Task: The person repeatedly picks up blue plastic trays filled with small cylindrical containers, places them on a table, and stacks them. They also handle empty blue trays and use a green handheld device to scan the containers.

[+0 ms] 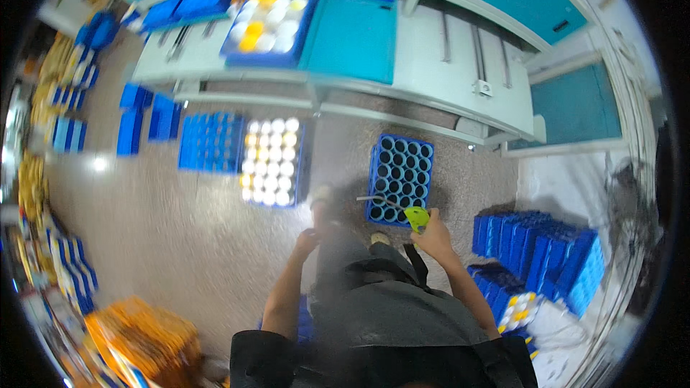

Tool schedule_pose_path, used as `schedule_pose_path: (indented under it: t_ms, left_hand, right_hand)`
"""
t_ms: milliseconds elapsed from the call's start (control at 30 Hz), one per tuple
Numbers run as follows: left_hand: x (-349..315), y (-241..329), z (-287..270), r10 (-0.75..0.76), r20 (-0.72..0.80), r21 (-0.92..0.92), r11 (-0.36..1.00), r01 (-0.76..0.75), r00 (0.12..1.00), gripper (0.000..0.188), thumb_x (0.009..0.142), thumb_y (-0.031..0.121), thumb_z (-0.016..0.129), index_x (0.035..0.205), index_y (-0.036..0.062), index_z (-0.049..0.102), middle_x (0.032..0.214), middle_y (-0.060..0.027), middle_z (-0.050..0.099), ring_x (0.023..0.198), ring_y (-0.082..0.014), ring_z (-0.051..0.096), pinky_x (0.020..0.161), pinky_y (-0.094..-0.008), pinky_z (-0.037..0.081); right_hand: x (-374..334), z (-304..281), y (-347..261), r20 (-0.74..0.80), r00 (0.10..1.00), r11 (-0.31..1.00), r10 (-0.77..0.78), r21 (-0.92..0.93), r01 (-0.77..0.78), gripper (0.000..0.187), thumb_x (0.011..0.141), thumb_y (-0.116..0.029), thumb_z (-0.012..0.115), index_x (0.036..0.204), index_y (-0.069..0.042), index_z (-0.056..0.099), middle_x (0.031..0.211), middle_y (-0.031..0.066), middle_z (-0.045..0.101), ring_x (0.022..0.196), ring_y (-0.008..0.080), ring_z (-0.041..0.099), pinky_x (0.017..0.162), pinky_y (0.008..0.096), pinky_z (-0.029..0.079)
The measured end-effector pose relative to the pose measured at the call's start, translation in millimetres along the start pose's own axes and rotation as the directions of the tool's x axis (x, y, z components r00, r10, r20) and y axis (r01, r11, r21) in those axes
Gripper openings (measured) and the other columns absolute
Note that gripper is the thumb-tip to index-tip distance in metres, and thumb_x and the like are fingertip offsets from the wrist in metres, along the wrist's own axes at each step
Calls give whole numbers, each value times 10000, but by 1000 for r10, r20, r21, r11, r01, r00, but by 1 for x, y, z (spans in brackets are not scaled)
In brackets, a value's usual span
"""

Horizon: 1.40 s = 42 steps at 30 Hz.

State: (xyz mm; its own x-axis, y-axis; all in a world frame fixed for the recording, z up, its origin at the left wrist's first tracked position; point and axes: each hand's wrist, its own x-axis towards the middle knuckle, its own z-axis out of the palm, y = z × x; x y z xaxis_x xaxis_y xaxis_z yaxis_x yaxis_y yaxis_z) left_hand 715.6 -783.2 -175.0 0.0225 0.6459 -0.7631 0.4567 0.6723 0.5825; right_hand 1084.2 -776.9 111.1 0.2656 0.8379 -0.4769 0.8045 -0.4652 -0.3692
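Note:
My right hand (430, 236) is closed around the handle of a lime-green gun-shaped tool (416, 218) with a thin pale nozzle. The nozzle reaches left over the near rows of a blue crate (371, 185) on the floor. Inside that crate stand several round dark-centred cups (397, 172) with pale blue rims, in rows. My left hand (308, 240) hangs beside my leg, apart from the crates. Its fingers are blurred, and nothing shows in its grip. To the left lies another blue crate (301, 172) filled with white-topped round pieces (272, 162), some yellow.
A blue slotted tray (210, 142) adjoins the filled crate. Ahead runs a pale bench (431, 65) carrying a crate of white and yellow pieces (267, 18). Blue crates (535, 251) are stacked at the right; orange bundles (147, 341) lie at the lower left.

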Motion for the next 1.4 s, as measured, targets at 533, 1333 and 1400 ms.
schedule_pose_path:
  t_ms: [533,1333,1400]
  left_hand:
    - [-441,-359,254,-944,-235,-968,249,29,232,260,924,173,661,1052,-51,632,802,-96,656,600,-179,605,509,-315,478]
    - [-244,-181,292,-116,312,-80,986,147,943,495,998,227,503,1405,-39,415,1099,-243,622,831,-318,648,692,-406,575]
    - [-269,-132,370,-87,400,38,996,78,912,528,994,234,520,1419,-52,394,1144,-259,613,919,-334,651,768,-437,577]
  right_hand:
    - [-76,115,78,820,400,912,-409,348,219,252,719,-20,708,917,-60,557,843,-3,554,796,120,541,726,290,456]
    - [-539,181,480,45,998,392,-47,920,-23,199,744,-57,720,887,-74,582,833,3,585,838,139,564,786,335,472]
    - [-588,185,507,0,1000,391,25,920,-10,256,760,-104,763,954,-69,600,900,22,616,910,167,586,839,345,473]
